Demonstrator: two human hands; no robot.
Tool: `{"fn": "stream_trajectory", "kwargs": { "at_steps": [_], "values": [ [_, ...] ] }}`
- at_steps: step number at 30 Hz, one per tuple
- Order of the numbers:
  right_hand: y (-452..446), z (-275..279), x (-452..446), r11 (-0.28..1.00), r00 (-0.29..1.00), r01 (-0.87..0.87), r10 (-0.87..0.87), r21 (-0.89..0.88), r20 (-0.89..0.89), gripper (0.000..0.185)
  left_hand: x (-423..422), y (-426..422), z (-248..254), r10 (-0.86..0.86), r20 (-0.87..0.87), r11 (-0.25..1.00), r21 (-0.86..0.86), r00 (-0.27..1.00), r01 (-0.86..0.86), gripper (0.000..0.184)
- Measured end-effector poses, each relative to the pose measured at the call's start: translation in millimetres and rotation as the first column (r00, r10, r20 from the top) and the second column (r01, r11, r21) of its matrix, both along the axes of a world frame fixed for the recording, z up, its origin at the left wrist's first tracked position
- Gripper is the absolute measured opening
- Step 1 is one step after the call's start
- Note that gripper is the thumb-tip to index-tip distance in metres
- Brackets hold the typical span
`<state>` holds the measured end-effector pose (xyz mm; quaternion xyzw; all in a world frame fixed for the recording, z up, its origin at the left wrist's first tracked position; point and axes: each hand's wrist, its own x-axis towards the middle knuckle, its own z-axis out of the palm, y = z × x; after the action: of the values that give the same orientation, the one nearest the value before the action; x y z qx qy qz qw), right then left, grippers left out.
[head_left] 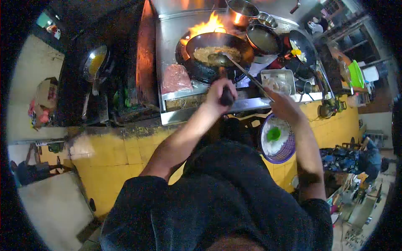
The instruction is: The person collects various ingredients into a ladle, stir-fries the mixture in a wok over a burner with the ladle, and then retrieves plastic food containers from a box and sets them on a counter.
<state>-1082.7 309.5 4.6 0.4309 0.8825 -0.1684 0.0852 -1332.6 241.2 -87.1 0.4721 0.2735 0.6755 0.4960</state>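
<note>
A black wok [202, 70] sits tilted over a flaming burner, with brown fried food [203, 53] spread inside it. Wrapped round the wok's dark handle [227, 98] are the fingers of my left hand [220, 92]. My right hand [279, 104] is closed on the long shaft of a metal ladle [245, 72], whose round head rests in the food. Below my right forearm, a purple basket [288, 151] holds white rice with a green bowl [274, 134] on top. Left of the wok lies a plastic bag of pinkish contents [176, 78].
Flames [209, 25] rise behind the wok. On the steel stove stand a dark pan [264, 39], a shiny pot [242, 7] and a metal tray [278, 79]. Farther right is a dark pan with food [302, 46]. A strainer ladle [95, 62] lies at the left.
</note>
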Motion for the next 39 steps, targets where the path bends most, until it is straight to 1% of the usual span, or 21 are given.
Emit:
{"fn": "stream_trajectory", "kwargs": {
  "at_steps": [2, 3, 6, 8, 9, 10, 11, 12, 13, 14, 15, 17, 18, 19, 20, 22, 24, 26, 29, 33, 39],
  "values": [
    [-11.0, 0.0, -4.2, 0.979, 0.995, -0.091, 0.099, 0.183, -0.035, 0.066, 19.3, -55.1, -40.2, -0.138, 0.206, 0.89, -0.404, 0.969, 0.213, 0.029],
    [-19.9, 24.5, -2.1, 0.994, 0.997, -0.068, 0.07, 0.088, -0.02, 0.065, 27.0, -82.5, -34.6, -0.163, 0.352, 0.747, -0.566, 0.922, 0.348, 0.029],
    [-34.7, 87.8, -5.6, 0.972, 0.974, -0.227, 0.227, 0.053, 0.016, 0.064, 8.7, -68.1, 12.4, -0.195, 0.055, 0.875, -0.441, 0.979, 0.199, 0.014],
    [-41.8, 111.9, -23.3, 0.991, 0.986, -0.088, 0.101, -0.102, 0.132, 0.063, -12.4, -29.0, 18.1, -0.114, -0.064, 0.953, -0.288, 0.991, 0.091, 0.015],
    [-36.2, 99.2, -30.6, 0.996, 0.978, -0.043, 0.059, -0.084, 0.2, 0.062, -19.7, -16.0, 15.9, -0.009, -0.134, 0.981, -0.191, 0.991, -0.016, 0.016],
    [-22.3, 56.6, -17.7, 0.998, 0.996, -0.065, 0.063, 0.026, 0.071, 0.061, -21.5, -7.6, 7.4, 0.081, -0.175, 0.986, -0.134, 0.981, -0.105, 0.017],
    [-12.1, 23.1, -16.7, 0.993, 0.995, -0.087, 0.083, 0.078, 0.054, 0.06, -14.2, -12.0, -9.9, 0.087, -0.159, 0.987, -0.122, 0.983, -0.107, 0.018],
    [-11.9, 0.2, -16.7, 0.991, 0.998, -0.06, 0.058, 0.119, 0.022, 0.058, -4.4, -23.9, -25.6, -0.114, 0.046, 0.968, -0.219, 0.992, 0.121, 0.02],
    [-19.2, -6.4, -35.9, 0.989, 0.983, 0.103, -0.117, 0.107, 0.142, 0.057, 4.9, -35.6, -40.4, -0.258, 0.258, 0.894, -0.301, 0.931, 0.331, 0.028],
    [-17.7, -35.6, -19.4, 0.971, 0.993, 0.062, -0.083, 0.231, 0.085, 0.061, 15.6, -59.9, -45.5, -0.19, 0.244, 0.858, -0.43, 0.951, 0.282, 0.029],
    [-26.0, -34.7, -13.1, 0.979, 0.983, 0.094, -0.12, 0.182, 0.137, 0.064, 26.3, -84.1, -51.1, -0.125, 0.23, 0.801, -0.55, 0.965, 0.235, 0.032],
    [-43.1, -49.3, 17.9, 0.978, 0.992, 0.071, -0.049, 0.194, -0.116, 0.062, 8.6, -65.8, -68.7, -0.152, 0.136, 0.83, -0.52, 0.979, 0.201, 0.028],
    [-47.0, -70.2, 34.1, 0.951, 0.926, -0.009, 0.124, 0.308, -0.357, 0.061, 4.2, -59.1, -76.8, -0.179, 0.052, 0.847, -0.5, 0.983, 0.18, 0.024],
    [-61.2, -71.3, 39.3, 0.978, 0.954, 0.091, -0.031, 0.189, -0.299, 0.057, -8.6, -42.0, -59.5, -0.087, 0.472, 0.627, -0.658, 0.877, 0.417, 0.014],
    [-66.2, -72.0, 32.2, 0.979, 0.951, 0.186, -0.157, 0.086, -0.267, 0.056, -14.3, -14.6, -71.7, 0.036, 0.691, 0.653, -0.563, 0.722, 0.506, 0.009],
    [-73.6, -77.2, 15.0, 0.924, 0.904, 0.368, -0.381, -0.104, -0.192, 0.055, -25.9, 18.0, -87.7, 0.077, 0.811, 0.655, -0.48, 0.579, 0.584, 0.009],
    [-71.9, -105.8, 0.7, 0.949, 0.766, 0.268, -0.313, -0.164, -0.561, 0.056, -27.0, 31.2, -96.9, 0.095, 0.766, 0.644, -0.534, 0.636, 0.547, 0.01],
    [-47.5, -146.5, 5.3, 0.948, 0.895, 0.297, -0.319, -0.118, -0.311, 0.056, -29.9, 38.2, -97.9, 0.118, 0.708, 0.626, -0.597, 0.697, 0.501, 0.011],
    [-25.1, -142.7, 0.7, 0.953, 0.918, 0.263, -0.296, -0.151, -0.266, 0.055, -26.9, 39.4, -114.9, 0.216, 0.757, 0.562, -0.613, 0.616, 0.556, 0.014],
    [8.8, -121.5, -9.2, 0.927, 0.739, 0.135, -0.33, -0.35, -0.588, 0.054, -23.3, 29.3, -116.9, 0.253, 0.678, 0.606, -0.667, 0.69, 0.434, 0.019],
    [85.6, -156.1, -38.8, 0.927, 0.728, -0.049, -0.222, -0.372, -0.648, 0.052, -18.6, 16.9, -102.6, 0.281, 0.436, 0.511, -0.822, 0.855, 0.251, 0.029]
  ]
}}
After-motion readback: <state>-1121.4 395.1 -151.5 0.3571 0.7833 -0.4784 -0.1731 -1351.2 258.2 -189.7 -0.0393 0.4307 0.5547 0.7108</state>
